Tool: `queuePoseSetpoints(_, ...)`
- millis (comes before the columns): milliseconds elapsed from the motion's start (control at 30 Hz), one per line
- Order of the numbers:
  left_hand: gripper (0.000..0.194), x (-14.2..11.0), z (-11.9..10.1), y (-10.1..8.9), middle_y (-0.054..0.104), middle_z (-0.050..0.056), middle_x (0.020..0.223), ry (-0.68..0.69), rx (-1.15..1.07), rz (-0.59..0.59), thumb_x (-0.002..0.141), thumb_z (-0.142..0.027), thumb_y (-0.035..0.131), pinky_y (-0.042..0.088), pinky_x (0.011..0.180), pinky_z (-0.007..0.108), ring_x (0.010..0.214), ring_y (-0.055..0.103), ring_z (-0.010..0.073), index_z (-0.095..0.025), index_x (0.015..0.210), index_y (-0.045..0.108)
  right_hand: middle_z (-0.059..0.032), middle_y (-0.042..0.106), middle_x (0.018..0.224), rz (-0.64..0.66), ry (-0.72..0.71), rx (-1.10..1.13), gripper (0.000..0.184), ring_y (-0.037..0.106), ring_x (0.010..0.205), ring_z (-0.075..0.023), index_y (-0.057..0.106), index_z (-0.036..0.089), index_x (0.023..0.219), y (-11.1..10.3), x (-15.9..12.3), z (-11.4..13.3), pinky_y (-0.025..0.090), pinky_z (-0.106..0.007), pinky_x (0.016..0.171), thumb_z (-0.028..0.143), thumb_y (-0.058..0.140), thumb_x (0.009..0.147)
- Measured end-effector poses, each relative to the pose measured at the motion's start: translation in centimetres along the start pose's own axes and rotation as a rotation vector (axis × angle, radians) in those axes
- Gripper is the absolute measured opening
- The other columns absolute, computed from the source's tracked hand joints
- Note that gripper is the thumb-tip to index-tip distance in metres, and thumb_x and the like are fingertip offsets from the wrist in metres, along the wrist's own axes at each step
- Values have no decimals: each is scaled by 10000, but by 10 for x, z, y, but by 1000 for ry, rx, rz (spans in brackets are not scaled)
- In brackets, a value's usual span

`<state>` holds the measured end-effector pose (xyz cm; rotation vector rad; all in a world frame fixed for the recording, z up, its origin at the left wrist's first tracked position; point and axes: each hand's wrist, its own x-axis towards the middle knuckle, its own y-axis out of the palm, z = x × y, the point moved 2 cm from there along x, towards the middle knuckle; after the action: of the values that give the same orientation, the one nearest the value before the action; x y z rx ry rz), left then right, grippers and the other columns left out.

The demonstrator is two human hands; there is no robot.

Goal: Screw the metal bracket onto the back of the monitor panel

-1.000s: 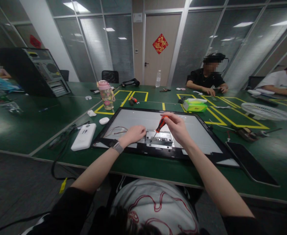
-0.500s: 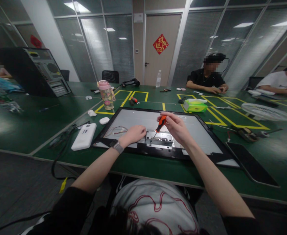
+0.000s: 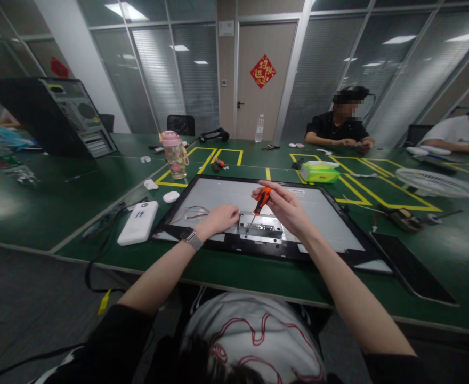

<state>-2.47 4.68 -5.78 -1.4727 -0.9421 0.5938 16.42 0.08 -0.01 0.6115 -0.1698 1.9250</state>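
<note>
A monitor panel (image 3: 330, 221) lies face down on the green table, black frame around a silver back. A metal bracket (image 3: 260, 230) sits near its front edge. My right hand (image 3: 284, 208) is closed around an orange-and-black screwdriver (image 3: 261, 200), whose tip touches the bracket's left part. My left hand (image 3: 218, 218) rests on the panel just left of the bracket, fingers curled against the metal; a watch is on that wrist. Thin wires (image 3: 192, 212) lie on the panel beyond the left hand.
A white box (image 3: 137, 223) and black cables lie left of the panel. A pink-lidded bottle (image 3: 174, 154), green tissue pack (image 3: 318, 172), fan grille (image 3: 434, 182), dark flat panel (image 3: 412, 269) and computer tower (image 3: 58, 114) stand around. Two people sit at the far right.
My right hand has drifted slightly left and tilted the screwdriver handle, its tip staying on the bracket. My left hand has stayed in place.
</note>
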Motion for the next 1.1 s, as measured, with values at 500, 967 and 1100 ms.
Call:
queuePoseSetpoints(500, 284, -2, -3, -4, 681, 97, 856, 6, -14, -1, 923, -260, 392, 436, 711, 285, 774, 619, 201, -149, 820, 632, -28, 686, 968, -141, -92, -253, 257, 613, 977, -192, 686, 282, 1086, -9, 1, -11, 443, -388, 944, 401, 561, 895)
queuePoseSetpoints(967, 274, -3, -5, -6, 680, 101, 857, 7, -18, -1, 919, -259, 391, 430, 697, 292, 775, 618, 208, -152, 807, 617, -27, 692, 881, -99, -14, -72, 261, 630, 912, -192, 689, 267, 1047, -3, 0, -4, 452, -401, 930, 411, 648, 834)
queuePoseSetpoints(1100, 275, -3, -5, -7, 676, 100, 845, 7, -25, -4, 918, -255, 392, 434, 701, 291, 766, 617, 205, -149, 808, 622, -25, 673, 914, -101, -18, -53, 222, 623, 898, -187, 690, 273, 975, 0, 0, -3, 462, -386, 913, 433, 651, 825)
